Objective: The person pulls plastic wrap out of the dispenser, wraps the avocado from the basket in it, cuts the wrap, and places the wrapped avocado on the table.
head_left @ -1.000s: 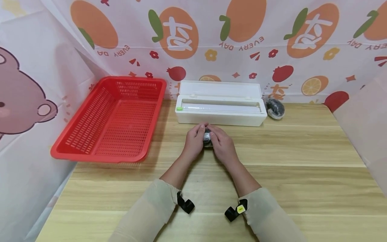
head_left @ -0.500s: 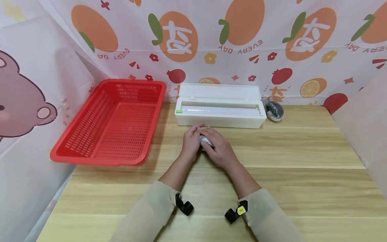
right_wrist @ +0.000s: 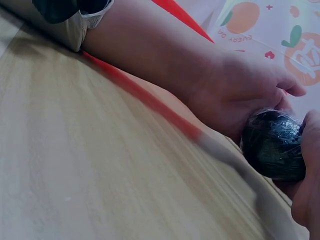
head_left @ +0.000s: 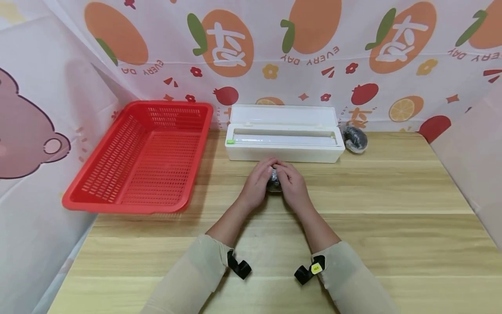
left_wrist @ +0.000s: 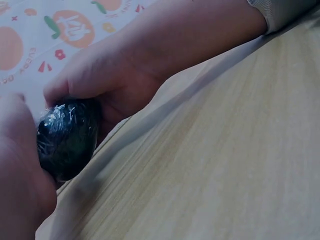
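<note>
Both hands meet over the middle of the wooden worktop (head_left: 392, 196), just near of a long white film dispenser box (head_left: 284, 146) whose lid stands open toward the far wall. The left hand (head_left: 256, 185) and the right hand (head_left: 294, 187) cup a small dark ball wrapped in clear film (head_left: 273, 181) between them, fingers curled round it from either side, thumbs and fingertips closing over its top. In the left wrist view the wrapped ball (left_wrist: 67, 135) shows glossy and wrinkled, held just above or against the wood; which of the two cannot be told. In the right wrist view the same ball (right_wrist: 274, 145) sits pressed between the left palm and the right fingers (right_wrist: 305, 190).

A red slotted basket (head_left: 137, 152) lies at the far left, its left rim hanging past the worktop's edge, well apart from the hands. A second dark wrapped ball (head_left: 355, 139) rests at the far right, just beside the right end of the dispenser box. Fruit-printed cloth (head_left: 313, 52) hangs behind everything. Black straps show at both beige sleeves.
</note>
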### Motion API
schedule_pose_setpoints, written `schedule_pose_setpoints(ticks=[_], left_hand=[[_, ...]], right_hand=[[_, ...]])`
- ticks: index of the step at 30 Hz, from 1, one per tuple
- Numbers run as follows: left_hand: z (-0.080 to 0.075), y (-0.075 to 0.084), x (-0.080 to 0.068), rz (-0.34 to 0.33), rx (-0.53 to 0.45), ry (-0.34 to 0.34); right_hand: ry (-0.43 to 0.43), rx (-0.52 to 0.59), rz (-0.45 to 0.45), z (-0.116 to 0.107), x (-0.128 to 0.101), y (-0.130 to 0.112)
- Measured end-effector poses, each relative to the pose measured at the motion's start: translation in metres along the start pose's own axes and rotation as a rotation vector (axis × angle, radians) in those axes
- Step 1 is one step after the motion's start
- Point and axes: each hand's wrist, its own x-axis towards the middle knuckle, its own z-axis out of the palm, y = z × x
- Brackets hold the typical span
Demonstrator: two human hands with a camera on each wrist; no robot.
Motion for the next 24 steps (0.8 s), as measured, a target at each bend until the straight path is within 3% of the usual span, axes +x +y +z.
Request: schedule_pose_setpoints(ticks=[4, 8, 11, 14, 20, 24], left_hand=[[-0.001, -0.001, -0.003, 0.057, 0.194, -0.048], [-0.001, -0.001, -0.004, 0.021, 0.287, 0.025], [-0.001, -0.001, -0.004, -0.054, 0.207, 0.119], [-0.001, -0.001, -0.001, -0.129, 0.039, 0.2], [-0.005, -0.001, 0.003, -0.276, -0.243, 0.313], [-0.006, 0.0, 0.003, -0.33, -0.267, 0.314]], right_hand=[[-0.039, 0.186, 0.134, 0.0, 0.0, -0.003], [-0.079, 0.373, 0.169, 0.002, 0.0, -0.005], [-0.101, 0.458, 0.135, 0.003, 0.0, -0.006], [-0.137, 0.455, 0.066, -0.001, -0.001, -0.007], [-0.288, 0.23, -0.072, -0.015, -0.003, -0.015], [-0.326, 0.11, -0.092, -0.021, -0.006, -0.026]])
